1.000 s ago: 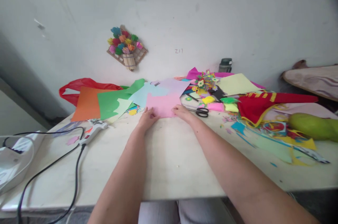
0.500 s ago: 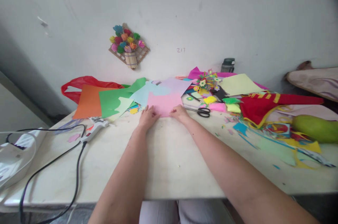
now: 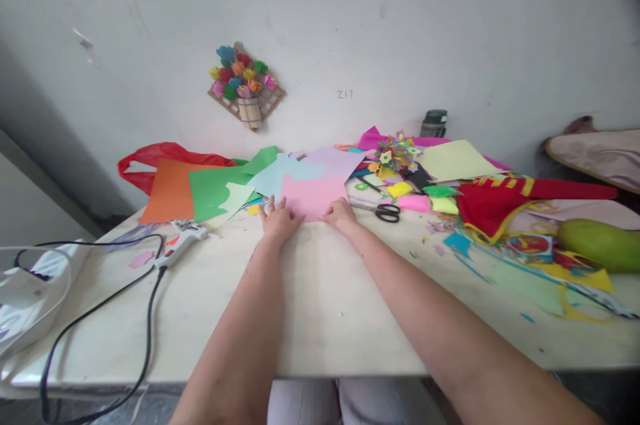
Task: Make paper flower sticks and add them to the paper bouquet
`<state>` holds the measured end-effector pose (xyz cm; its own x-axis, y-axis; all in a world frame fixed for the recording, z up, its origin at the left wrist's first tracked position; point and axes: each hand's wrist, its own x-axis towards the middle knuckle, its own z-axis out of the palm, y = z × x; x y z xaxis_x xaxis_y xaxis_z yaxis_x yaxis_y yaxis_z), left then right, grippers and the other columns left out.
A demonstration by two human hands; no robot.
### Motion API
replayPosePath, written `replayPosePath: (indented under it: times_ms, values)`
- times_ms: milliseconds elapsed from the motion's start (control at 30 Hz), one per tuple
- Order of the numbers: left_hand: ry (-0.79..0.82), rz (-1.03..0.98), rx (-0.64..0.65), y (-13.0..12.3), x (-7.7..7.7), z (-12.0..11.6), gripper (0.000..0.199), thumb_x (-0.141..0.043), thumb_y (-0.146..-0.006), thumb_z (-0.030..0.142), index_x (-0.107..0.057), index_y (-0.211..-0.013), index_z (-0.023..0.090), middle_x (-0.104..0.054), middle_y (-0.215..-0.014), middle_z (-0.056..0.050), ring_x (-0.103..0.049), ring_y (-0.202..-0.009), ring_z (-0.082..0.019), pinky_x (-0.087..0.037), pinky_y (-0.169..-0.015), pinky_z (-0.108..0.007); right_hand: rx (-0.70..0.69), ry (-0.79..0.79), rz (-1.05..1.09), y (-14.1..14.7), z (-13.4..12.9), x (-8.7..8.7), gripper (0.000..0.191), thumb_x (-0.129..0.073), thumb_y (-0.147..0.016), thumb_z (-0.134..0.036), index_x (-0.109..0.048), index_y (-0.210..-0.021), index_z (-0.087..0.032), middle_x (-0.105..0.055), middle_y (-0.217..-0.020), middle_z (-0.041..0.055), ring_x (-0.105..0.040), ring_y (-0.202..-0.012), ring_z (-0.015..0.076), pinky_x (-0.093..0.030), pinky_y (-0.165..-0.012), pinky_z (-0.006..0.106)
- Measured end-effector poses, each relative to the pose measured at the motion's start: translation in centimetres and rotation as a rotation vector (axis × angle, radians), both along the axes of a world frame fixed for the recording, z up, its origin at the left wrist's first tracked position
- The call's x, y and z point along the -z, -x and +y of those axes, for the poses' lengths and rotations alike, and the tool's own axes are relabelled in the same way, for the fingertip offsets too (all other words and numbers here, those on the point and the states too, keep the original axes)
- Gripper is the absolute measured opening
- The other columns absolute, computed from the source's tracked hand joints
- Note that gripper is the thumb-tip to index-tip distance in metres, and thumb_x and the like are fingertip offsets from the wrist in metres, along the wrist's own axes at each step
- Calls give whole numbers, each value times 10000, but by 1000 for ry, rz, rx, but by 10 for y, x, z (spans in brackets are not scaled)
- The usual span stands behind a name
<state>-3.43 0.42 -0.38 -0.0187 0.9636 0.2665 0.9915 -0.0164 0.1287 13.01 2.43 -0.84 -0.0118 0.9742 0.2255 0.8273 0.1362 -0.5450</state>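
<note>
A sheet of pink paper (image 3: pixel 314 197) lies on the table in front of me, its upper part against pale blue and lilac sheets. At its near left corner is my left hand (image 3: pixel 280 219), fingers spread, the thumb touching the near edge. My right hand (image 3: pixel 341 214) has its fingers closed on the near right corner of the pink paper. Black-handled scissors (image 3: pixel 387 213) lie just right of that hand.
To the left are a glue gun (image 3: pixel 179 245), its black cord and a white power strip (image 3: pixel 37 301). Orange paper (image 3: pixel 170 191) and green paper (image 3: pixel 215 188) lie behind. Rightward are paper flowers (image 3: pixel 395 153), scraps, red cloth (image 3: pixel 485 208) and a green fruit (image 3: pixel 597 245).
My left hand's fingers have spread and lifted somewhat at the paper's left corner. My right hand keeps its hold, and the pink paper lies almost as before. The view has shifted slightly.
</note>
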Motion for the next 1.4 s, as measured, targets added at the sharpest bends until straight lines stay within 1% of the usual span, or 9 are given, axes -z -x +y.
replayPosePath:
  times_ms: [167, 333, 467, 567, 700, 933, 1100, 1233, 1400]
  values:
    - [-68, -17, -87, -6, -5, -5, 295, -514, -667, 495, -610, -752, 229, -320, -1375, -34, -3, -1298, -330, 60, -970, -592, -1, 0, -18, 0, -1, 0, 254, -674, -581, -389, -672, -687, -158, -564, -939, 87, -565, -757, 123, -417, -700, 200]
    - [-109, -20, -80, -11, -6, -5, 266, -537, -671, 413, -590, -859, 233, -278, -1395, -42, 90, -1289, -324, 77, -971, -587, 2, 0, -47, 1, -3, -2, 294, -665, -578, -425, -673, -706, -160, -566, -921, 79, -558, -766, 124, -412, -705, 194]
    - [-105, -1, -31, -13, -3, -6, 280, -479, -714, 367, -571, -949, 246, -295, -1388, -28, 85, -1294, -300, 88, -979, -576, 18, -9, -81, 2, -3, -1, 383, -653, -560, -487, -670, -749, -154, -548, -946, 95, -549, -830, 152, -407, -734, 212]
    - [-93, 12, -10, -14, -1, -8, 363, -402, -752, 432, -550, -1024, 243, -311, -1379, -30, 76, -1300, -277, 99, -987, -561, 7, 3, -92, 3, -3, -2, 396, -649, -569, -488, -668, -767, -146, -547, -944, 103, -546, -855, 162, -402, -752, 218]
    - [-116, 41, 8, -19, -1, -11, 539, -332, -739, 573, -512, -1118, 236, -296, -1386, -44, 118, -1294, -261, 139, -981, -541, -6, 1, -111, 3, -4, -2, 398, -622, -610, -496, -666, -776, -137, -552, -934, 111, -546, -864, 166, -395, -758, 219]
    - [-21, 3, -30, -25, 0, -8, 588, -349, -727, 578, -468, -1194, 243, -214, -1418, -54, 171, -1277, -275, 120, -972, -561, -18, -2, -100, 3, -5, -1, 385, -616, -622, -493, -663, -768, -139, -545, -957, 115, -544, -850, 165, -394, -758, 230]
    - [41, -70, -106, -23, -3, -7, 575, -418, -694, 566, -458, -1198, 291, -148, -1437, -33, 207, -1257, -297, 77, -964, -591, -26, 0, -90, 2, -6, -3, 372, -631, -615, -489, -662, -740, -140, -553, -948, 108, -544, -842, 158, -396, -747, 223]
    - [59, -133, -165, -9, -1, -6, 557, -438, -675, 582, -480, -1162, 314, -157, -1436, -24, 203, -1256, -311, 66, -952, -610, -46, 8, -87, 1, -4, -1, 304, -646, -619, -432, -672, -739, -154, -547, -968, 104, -545, -831, 151, -397, -743, 218]
    - [23, -162, -99, 15, 2, -7, 388, -470, -671, 565, -590, -918, 292, -216, -1419, 10, 131, -1282, -317, 53, -955, -611, -44, 3, -87, 1, 1, 2, 276, -639, -625, -406, -671, -747, -160, -541, -957, 101, -540, -839, 158, -398, -753, 230]
